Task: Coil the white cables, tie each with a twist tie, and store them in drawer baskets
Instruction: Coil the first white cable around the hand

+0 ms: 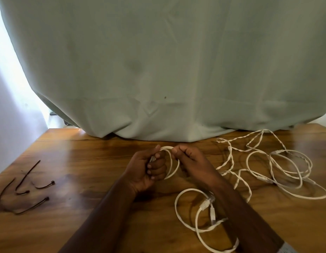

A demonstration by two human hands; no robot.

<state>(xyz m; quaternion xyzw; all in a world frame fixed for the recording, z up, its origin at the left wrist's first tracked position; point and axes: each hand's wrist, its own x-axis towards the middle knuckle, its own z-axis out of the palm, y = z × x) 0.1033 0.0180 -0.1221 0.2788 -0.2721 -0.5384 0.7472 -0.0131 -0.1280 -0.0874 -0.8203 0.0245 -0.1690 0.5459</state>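
Observation:
My left hand [149, 170] grips a small coil of flat white cable [172, 165], its fingers curled round the loops and a plug end. My right hand [187, 157] pinches the top of the same coil beside the left thumb. A second white cable [189, 229] with clear plugs lies looped under my right forearm. More white cables [279, 167] lie tangled at the right of the wooden table [85, 161]. Several dark ties [30, 187] lie at the left.
A pale green cloth [167, 70] hangs down over the back of the table and covers whatever stands behind it. A bright wall shows at the far left. No drawer or basket is in view.

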